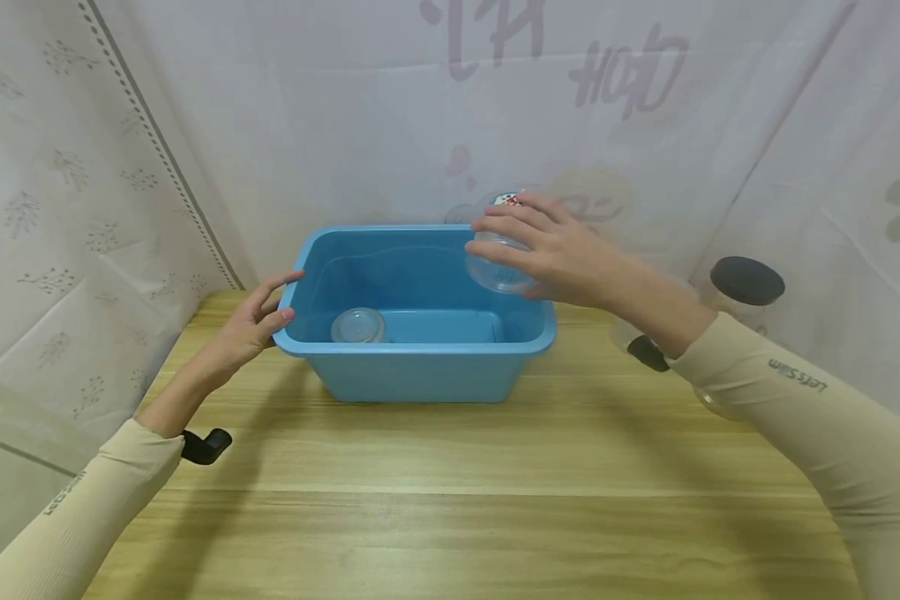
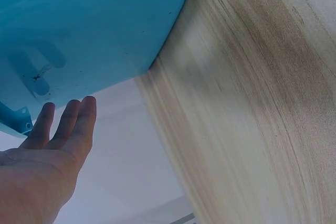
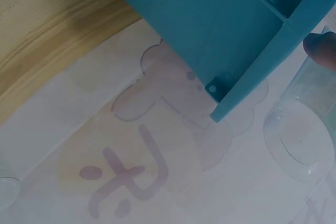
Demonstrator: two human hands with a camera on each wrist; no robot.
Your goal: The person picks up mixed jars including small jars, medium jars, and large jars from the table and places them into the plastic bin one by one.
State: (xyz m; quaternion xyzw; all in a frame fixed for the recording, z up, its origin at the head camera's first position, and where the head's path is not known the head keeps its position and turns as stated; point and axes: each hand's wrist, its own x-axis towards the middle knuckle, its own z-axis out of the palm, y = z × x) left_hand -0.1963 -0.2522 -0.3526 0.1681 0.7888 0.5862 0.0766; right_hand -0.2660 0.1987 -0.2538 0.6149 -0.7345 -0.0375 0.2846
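Note:
My right hand (image 1: 551, 250) grips a clear jar (image 1: 495, 271) above the right end of a blue tub (image 1: 416, 372). A patterned patch shows at the jar's upper end, and its clear base points down and inward. In the right wrist view, the thumb presses the side of the jar (image 3: 299, 137), beside the tub's rim (image 3: 273, 64). My left hand (image 1: 251, 325) rests on the tub's left rim, forefinger and thumb on the edge. The left wrist view has its other fingers (image 2: 79, 124) straight, close under the rim. Inside the tub, at left, sits a round clear container (image 1: 358, 326).
To the right stands a clear jar with a black lid (image 1: 747, 281), partly hidden behind my right sleeve. Another clear container (image 1: 621, 331) shows behind the right wrist. A printed curtain (image 1: 345, 125) hangs behind the wooden table (image 1: 450, 500).

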